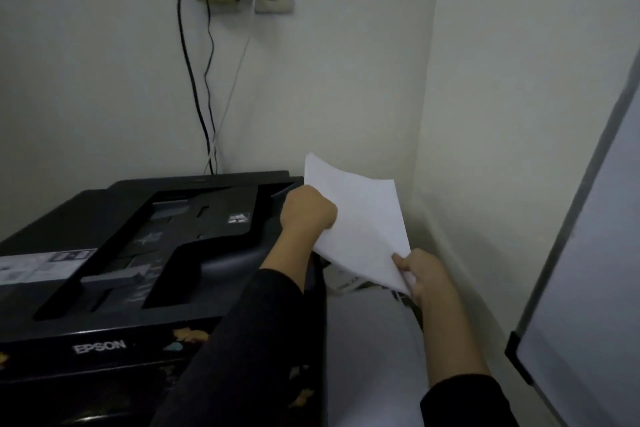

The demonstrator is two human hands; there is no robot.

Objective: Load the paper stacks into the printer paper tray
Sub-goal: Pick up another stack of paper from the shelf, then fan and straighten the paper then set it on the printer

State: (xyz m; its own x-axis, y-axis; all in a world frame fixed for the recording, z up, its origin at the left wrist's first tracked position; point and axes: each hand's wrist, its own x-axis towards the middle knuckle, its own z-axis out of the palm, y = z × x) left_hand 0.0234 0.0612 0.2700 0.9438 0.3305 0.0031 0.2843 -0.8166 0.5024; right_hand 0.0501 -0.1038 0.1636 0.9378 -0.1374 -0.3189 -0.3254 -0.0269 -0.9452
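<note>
White paper stack point(360, 218) — left hand point(308, 210), right hand point(420, 274) gripping, beside printer point(138, 246)

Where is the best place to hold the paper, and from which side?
Probably by its two long edges, one hand per side, as now: the left hand pinches the printer-side edge of the paper, the right hand the near corner. The sheets are thin and bowing, so a single grip would likely let them droop.
</note>
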